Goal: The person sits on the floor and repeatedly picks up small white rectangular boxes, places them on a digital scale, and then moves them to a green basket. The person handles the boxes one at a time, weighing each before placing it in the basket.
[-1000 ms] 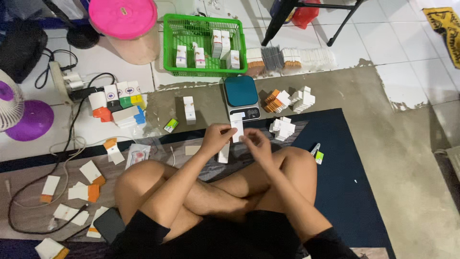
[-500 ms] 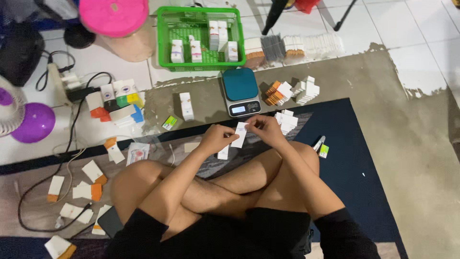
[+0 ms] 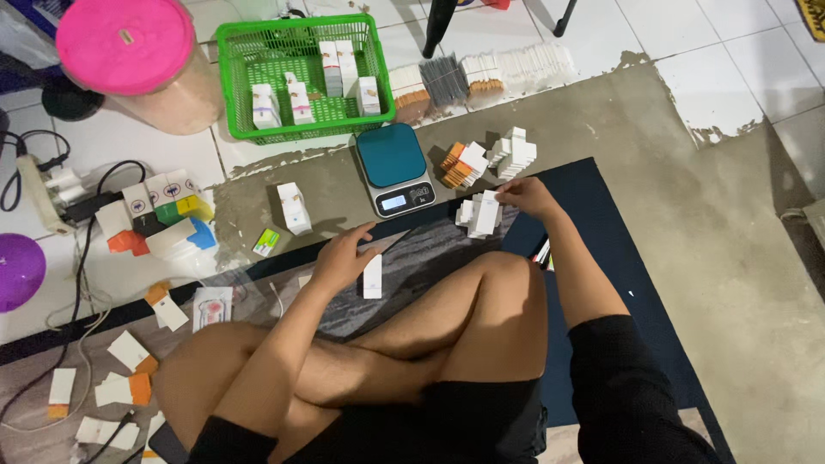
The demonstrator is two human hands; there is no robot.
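1. The left hand [image 3: 342,256] was seen resting with fingers loosely spread on the dark mat [image 3: 619,283], its fingertips touching a small flat white box [image 3: 372,277] that lay just in front of the crossed legs; nothing was gripped.
2. The right hand [image 3: 526,194] was stretched forward, fingers pinched narrow on the top of a cluster of small white boxes [image 3: 481,212] standing near the mat's far edge.
3. Just beyond that cluster, a digital scale [image 3: 394,167] with a teal platform was set on the bare concrete, its platform bare.
4. To the right of the scale, more white and orange-edged boxes [image 3: 468,163] were stacked.
5. Farther out, a green basket [image 3: 361,125] was found only partly filled, with several upright boxes inside.
6. Flattened cartons [image 3: 129,351] were scattered at the left edge of the mat, still unfolded.
7. Progress was judged partial: some boxes were assembled and binned, many flats were left.
8. A pink-lidded tub [image 3: 129,47] was noted at the far left.
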